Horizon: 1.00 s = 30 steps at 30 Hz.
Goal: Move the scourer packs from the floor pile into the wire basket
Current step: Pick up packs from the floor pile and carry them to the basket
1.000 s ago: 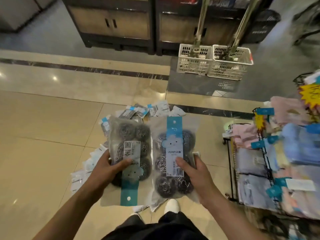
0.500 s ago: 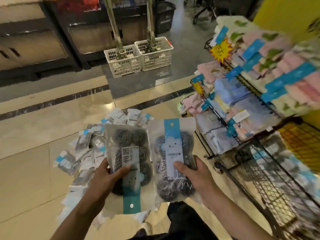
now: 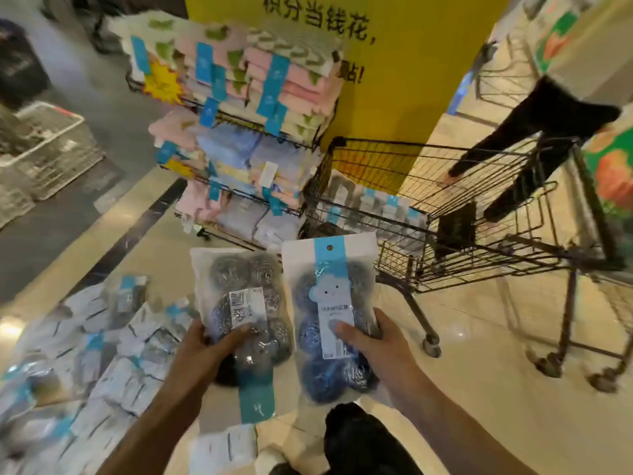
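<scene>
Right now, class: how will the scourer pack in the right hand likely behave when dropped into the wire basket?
The scourer pack looks light: the right hand holds it upright alone. Its clear bag seems floppy. The round scourers may bulge and shift, so it probably lands unevenly.

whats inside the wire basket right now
The wire basket holds a row of scourer packs along its left side. Its bottom is partly covered by them and by blur.

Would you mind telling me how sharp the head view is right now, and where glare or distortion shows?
Head view: the two scourer packs, left and right, read fairly sharp; the floor pile and towel rack are smeared by motion blur; a ceiling-light glare spot sits on the tile; wide-angle distortion bows the wire basket and the frame edges.
</scene>
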{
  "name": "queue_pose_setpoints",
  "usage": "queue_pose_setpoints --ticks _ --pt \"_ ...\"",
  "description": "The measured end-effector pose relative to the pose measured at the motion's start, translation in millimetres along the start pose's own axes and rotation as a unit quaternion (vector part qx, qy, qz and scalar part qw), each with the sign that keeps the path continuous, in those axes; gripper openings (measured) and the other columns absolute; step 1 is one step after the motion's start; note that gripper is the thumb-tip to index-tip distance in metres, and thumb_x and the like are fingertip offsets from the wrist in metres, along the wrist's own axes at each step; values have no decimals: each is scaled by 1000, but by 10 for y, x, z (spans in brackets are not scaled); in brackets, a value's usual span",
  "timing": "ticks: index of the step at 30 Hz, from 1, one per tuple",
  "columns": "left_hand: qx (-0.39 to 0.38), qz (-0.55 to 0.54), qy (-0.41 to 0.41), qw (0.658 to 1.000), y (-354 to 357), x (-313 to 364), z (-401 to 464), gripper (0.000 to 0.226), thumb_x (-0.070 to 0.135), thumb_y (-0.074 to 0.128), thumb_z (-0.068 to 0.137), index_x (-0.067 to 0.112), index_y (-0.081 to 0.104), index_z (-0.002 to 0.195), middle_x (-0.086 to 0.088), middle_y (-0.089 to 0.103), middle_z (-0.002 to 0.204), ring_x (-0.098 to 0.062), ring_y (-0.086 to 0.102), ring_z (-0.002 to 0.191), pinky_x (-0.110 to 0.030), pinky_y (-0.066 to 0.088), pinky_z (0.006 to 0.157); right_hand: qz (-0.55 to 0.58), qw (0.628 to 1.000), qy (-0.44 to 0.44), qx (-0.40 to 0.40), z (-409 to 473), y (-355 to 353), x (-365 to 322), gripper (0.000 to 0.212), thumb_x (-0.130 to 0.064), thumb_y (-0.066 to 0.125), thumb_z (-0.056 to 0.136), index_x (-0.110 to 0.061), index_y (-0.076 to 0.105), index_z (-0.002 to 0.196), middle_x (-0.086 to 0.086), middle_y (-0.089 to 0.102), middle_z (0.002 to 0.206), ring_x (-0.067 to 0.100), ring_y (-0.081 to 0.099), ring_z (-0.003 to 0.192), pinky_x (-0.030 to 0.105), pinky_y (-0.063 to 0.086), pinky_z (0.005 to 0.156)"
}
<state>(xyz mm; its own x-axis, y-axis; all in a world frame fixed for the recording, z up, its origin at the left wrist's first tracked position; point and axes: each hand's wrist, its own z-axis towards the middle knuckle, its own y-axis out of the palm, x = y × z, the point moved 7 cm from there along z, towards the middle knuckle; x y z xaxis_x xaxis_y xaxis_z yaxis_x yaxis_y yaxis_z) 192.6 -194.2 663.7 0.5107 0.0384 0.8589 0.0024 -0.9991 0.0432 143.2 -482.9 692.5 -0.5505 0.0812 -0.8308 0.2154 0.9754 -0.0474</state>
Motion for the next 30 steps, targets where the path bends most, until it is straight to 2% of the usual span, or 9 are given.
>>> queue_pose_setpoints --ticks 3,6,8,15,19,22,24,27,30 --pt "-47 41 11 998 440 84 191 52 28 93 71 17 72 117 -12 81 102 -35 78 93 -52 63 83 40 998 4 50 -104 -408 -25 61 -35 96 72 -18 69 124 0 83 108 23 81 98 50 64 92" --pt "-94 55 26 994 894 145 396 58 19 94 70 16 72 124 -12 81 110 -36 78 99 -50 63 84 74 993 2 90 -140 -737 -66 52 -28 93 76 -17 71 122 -1 83 106 21 81 96 47 65 89" --pt "-109 55 33 992 1190 182 519 58 17 89 72 14 71 127 -10 81 113 -37 76 108 -53 59 95 89 990 0 106 -117 -930 -99 49 -26 92 79 -18 71 123 -2 83 107 20 81 96 43 66 88" --pt "-111 55 40 991 2096 442 797 72 29 100 63 20 68 127 -2 80 116 -29 75 111 -57 53 106 125 986 1 110 291 -1627 -295 48 -26 93 77 -20 72 120 0 83 106 24 81 96 52 64 93" --pt "-82 27 41 995 2446 558 1012 49 3 84 80 9 69 127 -15 79 115 -40 72 113 -60 52 106 148 983 2 103 663 -2028 -475 49 -25 93 77 -16 71 119 5 83 105 28 81 95 55 63 92" --pt "-72 52 60 994 2614 678 1134 68 32 99 63 15 72 123 -15 80 109 -48 71 110 -62 53 103 152 984 -6 88 918 -2180 -667 44 -25 92 78 -22 72 117 2 84 104 26 81 95 55 63 92" --pt "-83 65 64 992 2724 798 1176 77 38 99 59 20 70 128 -9 80 114 -40 72 110 -59 54 104 151 985 -12 82 1075 -2243 -775 40 -22 90 81 -22 73 117 2 84 103 25 81 95 54 64 92" --pt "-96 68 45 992 2843 951 1374 65 32 96 68 21 69 127 -7 81 110 -34 77 103 -57 59 97 164 984 -6 73 1389 -2275 -918 39 -18 88 83 -21 73 119 6 83 106 29 81 97 57 62 93" --pt "-88 68 23 994 2900 1109 1769 34 12 82 83 16 72 116 -9 83 102 -38 77 100 -51 61 89 194 979 14 66 1782 -2252 -1011 40 -11 85 85 -14 70 122 14 82 110 37 79 101 64 60 94"
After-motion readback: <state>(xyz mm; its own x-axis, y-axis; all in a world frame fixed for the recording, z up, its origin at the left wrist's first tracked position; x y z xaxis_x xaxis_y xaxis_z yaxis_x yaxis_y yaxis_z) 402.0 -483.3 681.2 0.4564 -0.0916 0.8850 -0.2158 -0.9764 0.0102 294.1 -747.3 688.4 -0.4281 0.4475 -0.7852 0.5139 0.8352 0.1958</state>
